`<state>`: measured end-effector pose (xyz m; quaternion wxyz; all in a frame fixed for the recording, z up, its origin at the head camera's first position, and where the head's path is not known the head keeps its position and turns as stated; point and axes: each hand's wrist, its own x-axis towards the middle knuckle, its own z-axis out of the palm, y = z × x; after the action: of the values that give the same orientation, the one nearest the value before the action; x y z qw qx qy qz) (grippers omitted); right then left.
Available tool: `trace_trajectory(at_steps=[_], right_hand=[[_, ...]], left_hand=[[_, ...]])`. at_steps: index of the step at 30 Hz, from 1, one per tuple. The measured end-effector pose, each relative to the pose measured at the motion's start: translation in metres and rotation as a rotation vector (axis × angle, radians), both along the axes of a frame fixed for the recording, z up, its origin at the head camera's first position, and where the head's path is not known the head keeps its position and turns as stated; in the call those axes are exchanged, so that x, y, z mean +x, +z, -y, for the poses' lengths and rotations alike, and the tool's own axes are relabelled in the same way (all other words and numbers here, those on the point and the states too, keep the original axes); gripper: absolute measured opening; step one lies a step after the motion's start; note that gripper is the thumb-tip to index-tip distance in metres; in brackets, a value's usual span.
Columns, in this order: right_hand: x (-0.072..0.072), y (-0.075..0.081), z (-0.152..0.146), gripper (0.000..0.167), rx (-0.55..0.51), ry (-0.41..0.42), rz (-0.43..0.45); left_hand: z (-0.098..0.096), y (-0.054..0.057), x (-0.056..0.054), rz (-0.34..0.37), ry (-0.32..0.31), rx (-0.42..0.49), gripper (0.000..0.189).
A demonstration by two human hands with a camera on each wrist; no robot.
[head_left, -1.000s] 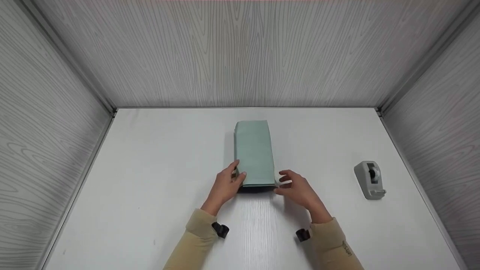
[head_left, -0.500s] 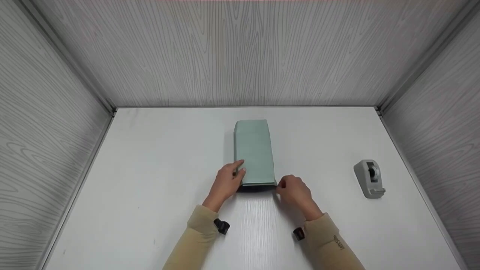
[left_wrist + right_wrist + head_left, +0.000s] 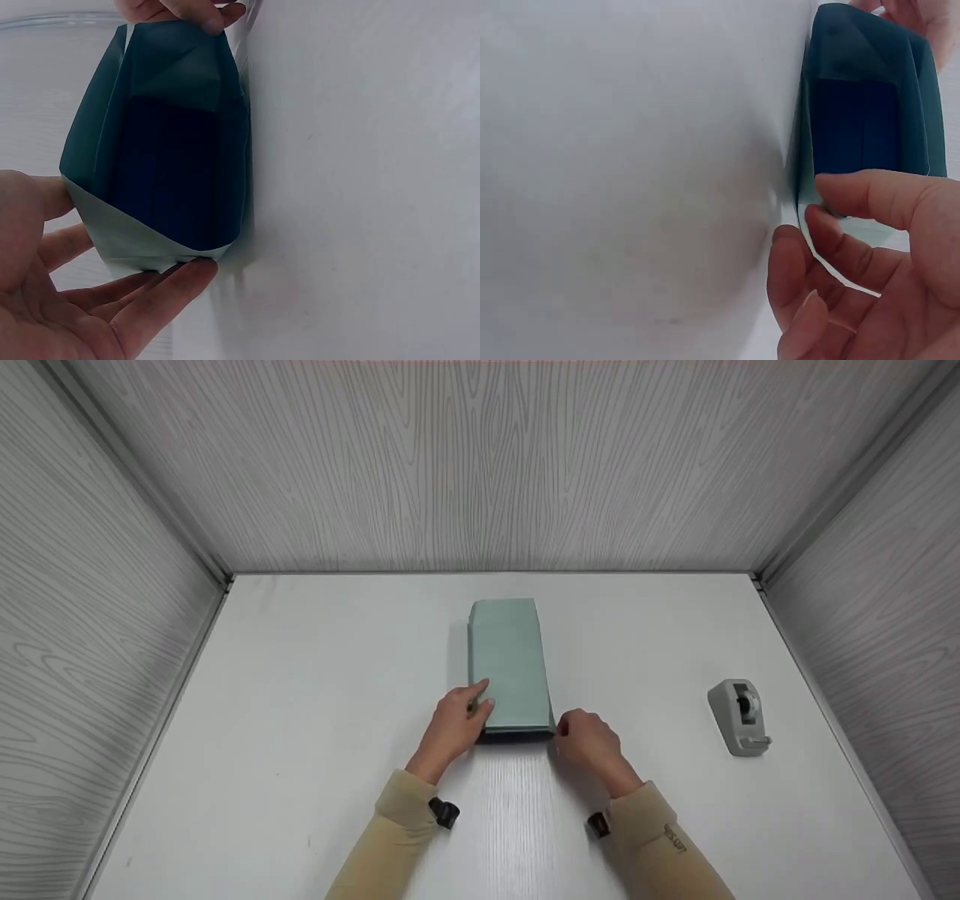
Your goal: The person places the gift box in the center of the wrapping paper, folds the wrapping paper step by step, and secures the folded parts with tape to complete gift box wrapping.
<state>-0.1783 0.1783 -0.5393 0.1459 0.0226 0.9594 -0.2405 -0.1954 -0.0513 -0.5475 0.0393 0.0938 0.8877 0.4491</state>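
Observation:
A long pale green paper wrapper (image 3: 511, 664) lies on the table, its near end standing open. Deep inside that end a flat dark blue surface (image 3: 176, 169) shows in the left wrist view; I cannot tell what it belongs to. My left hand (image 3: 452, 724) rests on the wrapper's left side near the opening, the thumb at the top edge and mostly straight fingers against the side wall. At the right near corner my right hand (image 3: 589, 741) pinches the paper edge between thumb and forefinger (image 3: 829, 221); the other fingers are loosely curled.
A grey tape dispenser (image 3: 739, 718) with a roll stands on the right part of the white table (image 3: 300, 697). Grey wood-grain panels (image 3: 480, 465) rise behind the table and along both sides.
My right hand has moved in from beside the wrapper and now pinches the paper at its right near corner. My left hand has stayed nearly in place.

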Motion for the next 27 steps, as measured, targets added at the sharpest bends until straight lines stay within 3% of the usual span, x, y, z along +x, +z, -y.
trace_trajectory(at_steps=[8,18,24,27], right_hand=[[-0.004,0.003,-0.006,0.005,-0.076,0.042,0.032],[-0.016,0.011,-0.013,0.037,-0.419,0.056,-0.086],[-0.019,0.007,-0.008,0.045,-0.565,0.058,-0.090],[-0.019,0.006,-0.006,0.046,-0.578,0.076,-0.111]], left_hand=[[0.001,0.001,0.001,0.017,-0.023,-0.034,0.050],[0.004,0.002,0.004,0.026,-0.022,-0.027,0.048],[0.004,0.004,0.006,0.010,0.012,0.031,0.042],[0.005,0.004,0.007,0.003,0.020,0.044,0.039]])
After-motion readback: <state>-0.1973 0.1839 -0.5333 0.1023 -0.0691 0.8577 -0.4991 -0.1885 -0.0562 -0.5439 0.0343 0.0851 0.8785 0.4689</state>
